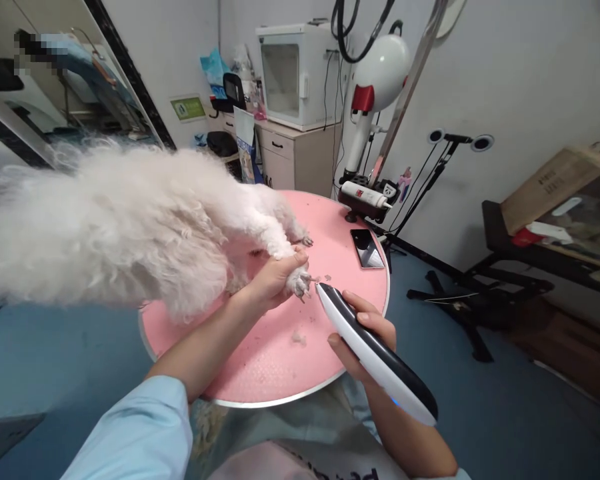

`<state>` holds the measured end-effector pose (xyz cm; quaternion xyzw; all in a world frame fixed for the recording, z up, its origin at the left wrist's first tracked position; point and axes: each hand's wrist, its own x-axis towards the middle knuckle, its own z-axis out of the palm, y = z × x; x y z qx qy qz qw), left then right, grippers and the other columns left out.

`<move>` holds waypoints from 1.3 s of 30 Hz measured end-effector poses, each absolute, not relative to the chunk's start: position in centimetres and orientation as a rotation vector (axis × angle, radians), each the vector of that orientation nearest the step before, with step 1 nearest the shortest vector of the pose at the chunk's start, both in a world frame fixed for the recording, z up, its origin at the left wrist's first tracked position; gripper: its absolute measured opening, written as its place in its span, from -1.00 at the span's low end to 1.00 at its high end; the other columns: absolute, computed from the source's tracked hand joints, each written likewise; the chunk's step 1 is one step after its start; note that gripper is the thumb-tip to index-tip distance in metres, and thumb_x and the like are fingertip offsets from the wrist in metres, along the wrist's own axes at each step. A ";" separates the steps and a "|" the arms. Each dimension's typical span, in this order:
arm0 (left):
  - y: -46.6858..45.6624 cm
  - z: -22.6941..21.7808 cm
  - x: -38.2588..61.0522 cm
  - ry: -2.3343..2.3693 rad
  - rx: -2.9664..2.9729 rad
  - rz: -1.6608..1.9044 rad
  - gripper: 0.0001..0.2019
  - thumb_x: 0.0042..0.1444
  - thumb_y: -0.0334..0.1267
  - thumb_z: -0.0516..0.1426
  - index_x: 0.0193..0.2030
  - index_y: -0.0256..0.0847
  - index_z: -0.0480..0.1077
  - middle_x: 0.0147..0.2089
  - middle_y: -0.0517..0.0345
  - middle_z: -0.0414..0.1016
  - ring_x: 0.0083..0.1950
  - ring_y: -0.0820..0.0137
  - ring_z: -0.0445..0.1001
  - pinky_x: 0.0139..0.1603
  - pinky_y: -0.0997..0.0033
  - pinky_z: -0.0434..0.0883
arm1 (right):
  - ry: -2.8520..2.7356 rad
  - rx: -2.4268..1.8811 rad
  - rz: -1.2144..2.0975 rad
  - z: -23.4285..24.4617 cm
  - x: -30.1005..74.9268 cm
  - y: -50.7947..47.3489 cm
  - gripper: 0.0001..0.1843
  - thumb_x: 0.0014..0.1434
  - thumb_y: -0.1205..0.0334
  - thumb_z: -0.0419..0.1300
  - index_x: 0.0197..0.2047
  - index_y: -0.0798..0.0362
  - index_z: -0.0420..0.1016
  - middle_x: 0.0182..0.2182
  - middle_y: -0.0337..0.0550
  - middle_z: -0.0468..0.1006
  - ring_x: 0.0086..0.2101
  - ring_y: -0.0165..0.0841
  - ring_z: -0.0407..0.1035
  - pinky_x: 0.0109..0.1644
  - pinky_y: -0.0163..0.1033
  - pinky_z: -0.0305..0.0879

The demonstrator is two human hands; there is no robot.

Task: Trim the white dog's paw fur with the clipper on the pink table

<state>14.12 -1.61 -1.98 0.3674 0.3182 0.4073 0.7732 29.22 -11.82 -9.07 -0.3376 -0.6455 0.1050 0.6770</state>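
Note:
A fluffy white dog stands on a round pink grooming table, one leg stretched toward the table's middle. My left hand is closed around that leg just above the paw, whose claws point toward me. In my right hand is a black and white hair clipper, its blade end close beside the paw's claws. Whether the blade touches them I cannot tell. A small tuft of cut hair lies on the pink surface below the paw.
A phone lies near the table's right edge. Behind it, a tool holder carries a white tube, beside a metal post. A white dryer and a white cabinet stand at the back. A cardboard box sits on a stand at right.

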 end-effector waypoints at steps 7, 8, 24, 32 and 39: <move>-1.1 -1.8 13.3 0.674 0.818 0.843 -0.49 -0.26 -0.09 0.41 -0.42 -0.18 0.13 -0.65 0.44 0.22 -0.72 0.59 0.24 -0.76 0.61 0.29 | -1.527 -0.700 0.252 -8.5 29.0 -9.2 -0.40 0.04 0.34 0.36 0.10 -0.19 0.27 0.12 -0.07 0.47 0.07 -0.17 0.45 0.05 0.03 0.49; -1.0 -1.8 13.2 0.674 0.839 0.823 -0.49 -0.26 -0.07 0.40 -0.42 -0.18 0.13 -0.65 0.42 0.23 -0.72 0.57 0.25 -0.76 0.59 0.30 | -1.524 -0.691 0.324 -8.4 29.1 -8.8 -0.44 0.05 0.32 0.35 0.08 -0.18 0.27 0.11 -0.06 0.48 0.08 -0.17 0.44 0.08 0.06 0.47; -0.4 -1.9 13.4 0.697 0.827 0.828 -0.47 -0.28 -0.05 0.41 -0.41 -0.17 0.13 -0.64 0.44 0.18 -0.73 0.61 0.21 -0.81 0.63 0.18 | -1.600 -0.751 0.099 -8.7 30.3 -8.9 -0.41 -0.03 0.24 0.40 0.03 -0.23 0.29 0.02 -0.09 0.56 -0.08 -0.15 0.54 -0.17 0.02 0.60; 0.3 -2.4 12.6 0.771 0.968 0.784 -0.53 -0.17 -0.01 0.35 -0.36 -0.17 0.17 -0.63 0.43 0.19 -0.75 0.59 0.16 -0.80 0.59 0.12 | -1.544 -0.683 0.495 -6.7 30.2 -7.1 -0.60 0.08 0.17 0.32 -0.01 -0.15 0.34 -0.04 -0.05 0.58 -0.01 -0.18 0.51 0.03 0.07 0.50; 1.4 -3.8 11.9 0.773 1.188 0.803 -0.68 -0.06 -0.09 0.29 -0.43 -0.21 0.25 -0.59 0.34 0.20 -0.63 0.61 0.18 -0.64 0.61 0.13 | -1.444 -0.649 1.037 -6.3 31.2 -4.6 -0.53 -0.02 -0.02 0.38 -0.09 -0.10 0.35 -0.15 -0.07 0.62 -0.10 -0.13 0.53 -0.05 0.08 0.48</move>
